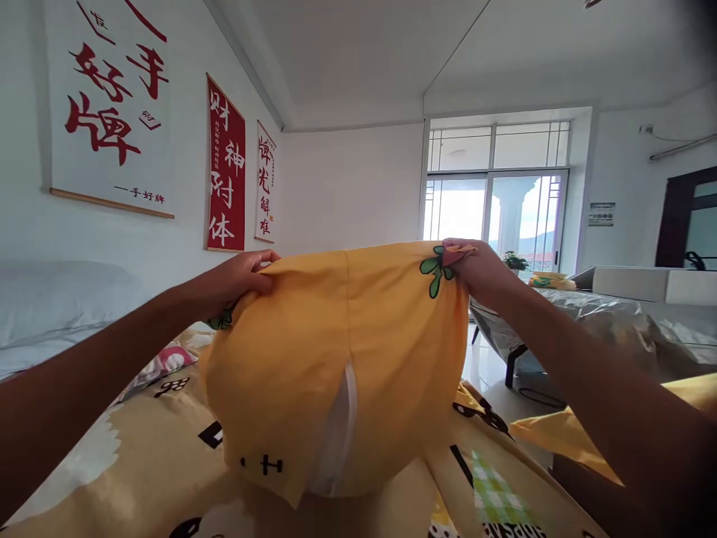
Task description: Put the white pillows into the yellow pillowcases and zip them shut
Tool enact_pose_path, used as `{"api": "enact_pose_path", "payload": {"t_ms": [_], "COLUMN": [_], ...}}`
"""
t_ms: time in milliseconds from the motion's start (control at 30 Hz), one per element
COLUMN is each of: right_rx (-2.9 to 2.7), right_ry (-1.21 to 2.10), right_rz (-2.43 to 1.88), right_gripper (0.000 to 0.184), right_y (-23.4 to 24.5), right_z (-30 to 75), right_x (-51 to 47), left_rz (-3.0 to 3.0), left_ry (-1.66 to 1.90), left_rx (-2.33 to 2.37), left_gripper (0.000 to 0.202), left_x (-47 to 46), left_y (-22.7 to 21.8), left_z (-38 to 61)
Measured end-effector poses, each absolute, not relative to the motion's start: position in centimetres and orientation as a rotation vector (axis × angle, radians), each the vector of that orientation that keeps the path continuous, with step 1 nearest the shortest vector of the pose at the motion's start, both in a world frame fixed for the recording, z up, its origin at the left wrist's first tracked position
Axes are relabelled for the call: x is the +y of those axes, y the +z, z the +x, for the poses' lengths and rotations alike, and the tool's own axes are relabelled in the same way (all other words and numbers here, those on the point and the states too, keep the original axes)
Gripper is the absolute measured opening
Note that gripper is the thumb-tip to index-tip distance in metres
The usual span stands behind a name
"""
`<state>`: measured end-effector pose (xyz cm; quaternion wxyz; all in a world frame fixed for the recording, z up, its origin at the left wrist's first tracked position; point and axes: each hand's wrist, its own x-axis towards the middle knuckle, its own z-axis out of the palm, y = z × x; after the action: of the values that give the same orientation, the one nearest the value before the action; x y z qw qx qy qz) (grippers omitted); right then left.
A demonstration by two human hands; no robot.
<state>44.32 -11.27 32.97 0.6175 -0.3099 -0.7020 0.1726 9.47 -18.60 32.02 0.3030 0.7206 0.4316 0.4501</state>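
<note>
A yellow pillowcase [296,329] hangs in front of me above the bed, stretched between my hands. It bulges, and a slit down its middle shows white filling or a white pillow [336,441] inside. My left hand [240,280] grips the upper left corner, fingers closed on the cloth. At the upper right corner, my right hand [479,261] is closed on the fabric beside a green leaf print with a reddish patch. Some dark print marks the lower left of the cloth. Beneath it lies a patterned beige bedspread [162,441].
White pillows or bedding [61,306] lie at the left by the wall. Another yellow cloth [565,441] is at the right. A plastic-covered piece of furniture [560,321] stands beyond, with a folded yellow item [552,280] on top. Wall scrolls [225,172] hang at left.
</note>
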Motion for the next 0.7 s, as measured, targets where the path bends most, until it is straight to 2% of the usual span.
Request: {"api": "enact_pose_path", "payload": {"t_ms": [100, 200, 333, 467, 567, 633, 700], "right_rx": [-1.475, -1.567, -1.837, -2.207, -2.309, -2.01, -1.662], "right_ry": [0.554, 0.678, 0.738, 0.567, 0.115, -0.284, -0.522], "right_rz": [-0.626, -0.577, -0.597, -0.84, -1.107, -1.198, -1.064], "right_gripper": [0.024, 0.023, 0.033, 0.022, 0.011, 0.005, 0.015], "right_y": [32.8, 32.4, 30.9, 28.8, 30.5, 33.9, 37.7], "right_z": [43.9, 44.6, 46.8, 46.2, 44.6, 44.7, 45.6], "right_x": [-12.1, -13.2, -13.0, -10.0, -9.0, -9.7, -10.8], "left_rz": [2.021, 2.07, 2.06, 2.127, 2.447, 2.681, 2.703], "left_ry": [1.036, 0.833, 0.788, 0.669, 0.53, 0.834, 1.465], "left_rx": [1.181, 1.292, 1.325, 1.434, 1.755, 2.018, 2.123], "left_gripper": [0.041, 0.029, 0.019, 0.019, 0.007, 0.009, 0.013], "left_x": [-19.6, -21.0, -21.4, -18.3, -16.2, -16.6, -18.1], "left_y": [33.7, 34.7, 34.5, 32.7, 33.2, 35.5, 38.7], "left_z": [9.4, 9.1, 8.1, 7.7, 8.7, 9.6, 10.5]}}
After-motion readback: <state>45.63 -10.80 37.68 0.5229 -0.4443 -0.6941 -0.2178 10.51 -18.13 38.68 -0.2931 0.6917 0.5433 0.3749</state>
